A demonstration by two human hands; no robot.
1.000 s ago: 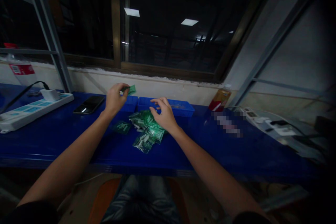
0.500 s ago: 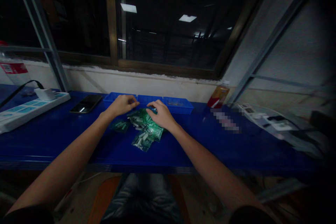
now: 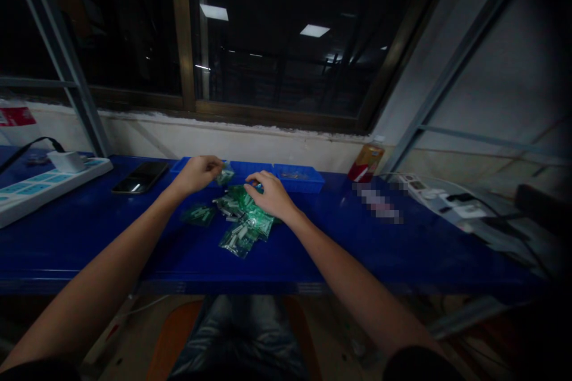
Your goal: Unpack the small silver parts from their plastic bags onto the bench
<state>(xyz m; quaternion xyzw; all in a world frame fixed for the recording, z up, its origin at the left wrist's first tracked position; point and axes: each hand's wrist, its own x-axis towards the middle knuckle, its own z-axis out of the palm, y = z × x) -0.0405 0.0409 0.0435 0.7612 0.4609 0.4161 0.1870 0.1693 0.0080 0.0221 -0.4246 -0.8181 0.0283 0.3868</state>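
My left hand (image 3: 200,172) is closed in a pinch on a small green plastic bag (image 3: 226,174), held up in front of the blue divided tray (image 3: 298,184). My right hand (image 3: 269,193) rests over the right side of a pile of green bags (image 3: 243,214), thumb and forefinger apart in a curve. White and silvery small parts show inside the bags, too small to name. One separate bag (image 3: 199,215) lies just left of the pile. My right hand's lower fingers are partly hidden behind the hand.
A phone (image 3: 140,177) lies left of the tray on the blue table (image 3: 111,244). Further left is a white power strip (image 3: 53,181) with a plug. A red and yellow carton (image 3: 365,162) stands at the right, near cables and a white device (image 3: 469,209). The window wall borders the back.
A small green bag now shows in my left hand, which has moved slightly left. My right hand stays over the pile. The whole view has shifted a little.
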